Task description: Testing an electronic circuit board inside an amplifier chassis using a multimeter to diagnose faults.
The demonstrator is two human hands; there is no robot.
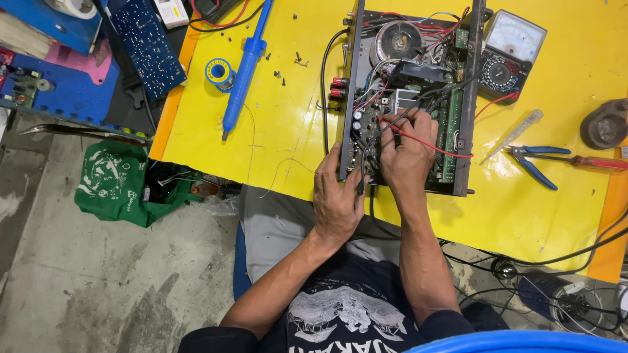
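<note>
Yellow table (275,124) carries the open amplifier chassis (409,98), near its front edge. My left hand (337,199) grips the chassis's near left wall, fingers curled shut on it. My right hand (407,153) rests on the circuit board inside, fingers pinched around a red probe wire (432,145). A multimeter (511,55) sits just right of the chassis.

The work surface (275,117) is bright yellow. Toward its far left edge lie a blue desoldering pump (243,72) and a blue solder spool (219,72). Red and black probe leads (425,142) cross the green circuit board (450,131). Near the right edge, pliers (533,160) have blue handles, a screwdriver (598,161) a red one.
</note>
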